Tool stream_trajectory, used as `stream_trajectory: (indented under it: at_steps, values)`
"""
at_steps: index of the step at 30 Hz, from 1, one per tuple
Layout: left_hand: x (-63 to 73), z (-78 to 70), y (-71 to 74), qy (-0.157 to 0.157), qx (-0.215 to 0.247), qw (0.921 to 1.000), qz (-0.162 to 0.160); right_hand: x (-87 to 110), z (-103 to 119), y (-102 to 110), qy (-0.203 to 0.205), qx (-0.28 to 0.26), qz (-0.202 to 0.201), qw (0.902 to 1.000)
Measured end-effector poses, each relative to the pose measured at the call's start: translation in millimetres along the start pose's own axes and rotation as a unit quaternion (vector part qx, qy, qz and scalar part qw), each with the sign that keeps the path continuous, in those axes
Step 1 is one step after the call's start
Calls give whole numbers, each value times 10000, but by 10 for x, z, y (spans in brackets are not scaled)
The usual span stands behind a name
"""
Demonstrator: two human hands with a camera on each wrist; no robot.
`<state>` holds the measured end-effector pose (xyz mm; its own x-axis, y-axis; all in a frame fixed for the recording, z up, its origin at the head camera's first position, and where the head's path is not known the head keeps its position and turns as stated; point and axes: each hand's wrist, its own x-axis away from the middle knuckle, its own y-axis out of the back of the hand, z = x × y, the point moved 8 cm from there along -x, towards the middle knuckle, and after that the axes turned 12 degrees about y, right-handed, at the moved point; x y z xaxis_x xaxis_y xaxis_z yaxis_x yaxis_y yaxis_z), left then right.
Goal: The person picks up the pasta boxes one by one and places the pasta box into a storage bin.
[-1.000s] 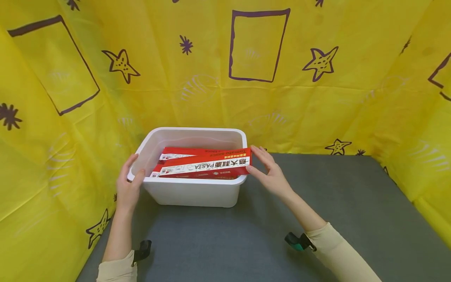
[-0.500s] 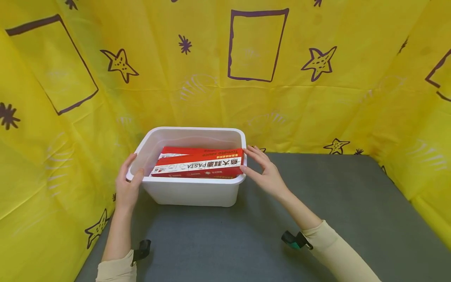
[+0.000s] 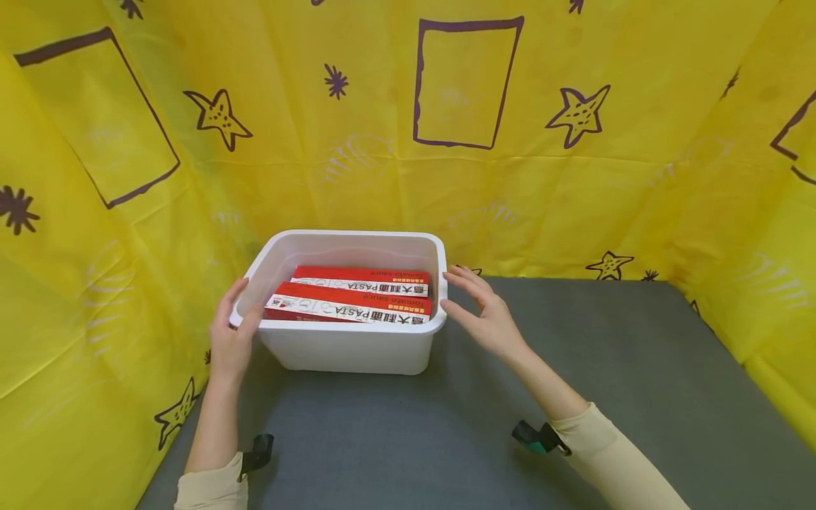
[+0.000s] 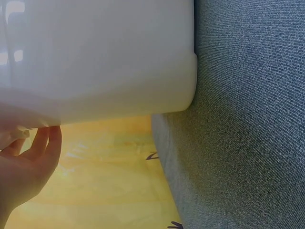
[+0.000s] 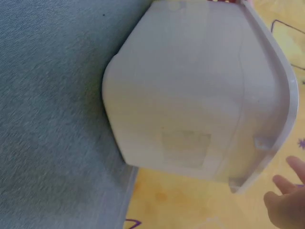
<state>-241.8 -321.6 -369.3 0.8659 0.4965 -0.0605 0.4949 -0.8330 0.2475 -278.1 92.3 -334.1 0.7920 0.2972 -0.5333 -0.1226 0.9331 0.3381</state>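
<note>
Two red and white pasta boxes lie lengthwise inside a white plastic bin [image 3: 347,347]. The front box [image 3: 350,303] slants a little and lies partly behind the bin's near rim; the other box [image 3: 363,278] is just behind it. My left hand [image 3: 232,340] holds the bin's left front corner, thumb over the rim. From the left wrist, the fingers [image 4: 50,143] show curled up against the bin's outer wall under the rim. My right hand [image 3: 487,319] is beside the right rim, fingers spread, fingertips right at the edge and nothing held.
The bin stands on a dark grey cloth-covered table [image 3: 395,439], near its back left. Yellow patterned curtains [image 3: 357,120] enclose the back and sides. A black wrist device [image 3: 534,436] sticks out from the right sleeve, and another [image 3: 258,452] from the left.
The front pasta box, whose right end my right hand held above the rim, has dropped down inside the bin. My right hand has let go; my left has stayed on the bin.
</note>
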Motion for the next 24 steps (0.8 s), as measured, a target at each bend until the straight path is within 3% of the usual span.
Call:
stream_trajectory:
  at_steps: [17, 20, 24]
  values:
    - [-11, 14, 96, 123, -175, 9998, 58, 236, -278, 336, -337, 437, -56, 9985]
    - [-18, -42, 133, -66, -388, 9991, 161, 242, -302, 378, -371, 614, -69, 9974]
    - [-9, -186, 175, -574, -1177, 9907, 371, 227, -303, 462, -324, 952, -88, 9949]
